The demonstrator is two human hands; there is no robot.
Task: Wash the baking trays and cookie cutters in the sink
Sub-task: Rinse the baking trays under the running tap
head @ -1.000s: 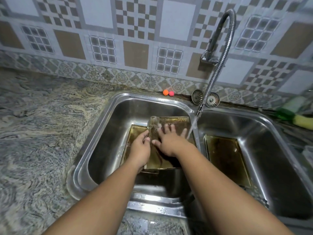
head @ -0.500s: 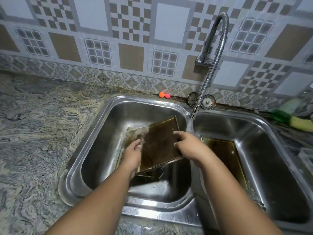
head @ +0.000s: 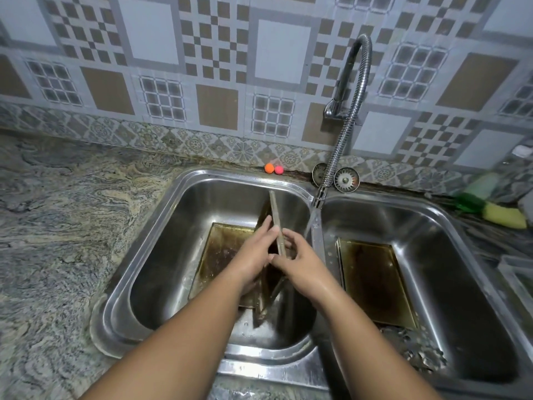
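no text, labels or numbers can be read; what may be a bottle (head: 483, 181) is too blurred.

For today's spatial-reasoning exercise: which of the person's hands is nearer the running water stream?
Right. The right hand sits just left of the water stream; the left hand is farther left, across the upright tray held between them.

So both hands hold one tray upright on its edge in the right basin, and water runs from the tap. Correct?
Wrong basin: the head view shows the tray upright in the left basin. The left hand and right hand both hold it, and water runs from the tap.
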